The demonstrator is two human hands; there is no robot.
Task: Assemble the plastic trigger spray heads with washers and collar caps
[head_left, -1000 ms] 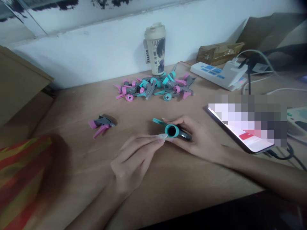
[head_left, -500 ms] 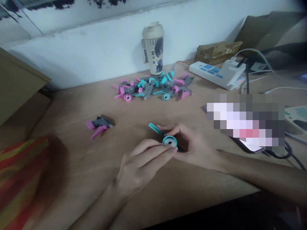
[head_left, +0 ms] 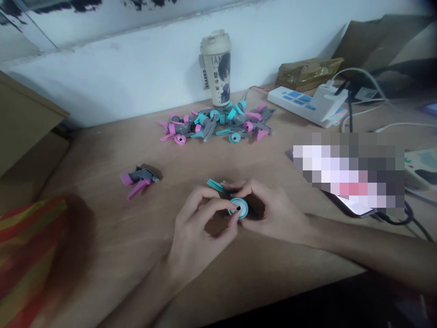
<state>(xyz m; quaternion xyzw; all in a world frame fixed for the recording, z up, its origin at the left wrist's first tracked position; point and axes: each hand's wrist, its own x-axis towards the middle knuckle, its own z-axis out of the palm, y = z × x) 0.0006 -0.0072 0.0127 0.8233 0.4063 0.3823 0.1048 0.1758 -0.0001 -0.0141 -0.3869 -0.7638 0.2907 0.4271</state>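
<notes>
A grey and turquoise trigger spray head [head_left: 216, 186] is held over the table, its collar opening turned up toward me. My right hand [head_left: 276, 207] grips its body from the right, hiding much of the grey part. Thumb and forefinger of my left hand [head_left: 200, 228] pinch at the round turquoise collar [head_left: 246, 214], where a pale inner disc with a dark central hole shows. To the left lies a pink and grey trigger spray head [head_left: 141, 177] on its side, apart from both hands.
Several pink, turquoise and grey spray heads [head_left: 208, 127] lie heaped before a coffee tumbler [head_left: 218, 68]. At right are a power strip [head_left: 297, 100] with cables, a taped cardboard box [head_left: 307, 73] and a pixelated phone [head_left: 355, 209]. Red and yellow striped material [head_left: 34, 255] occupies the lower left.
My left fingers have gone from lying extended across the collar to a curled pinch at it. The collar sits slightly lower and more to the left, showing more of its inner disc.
</notes>
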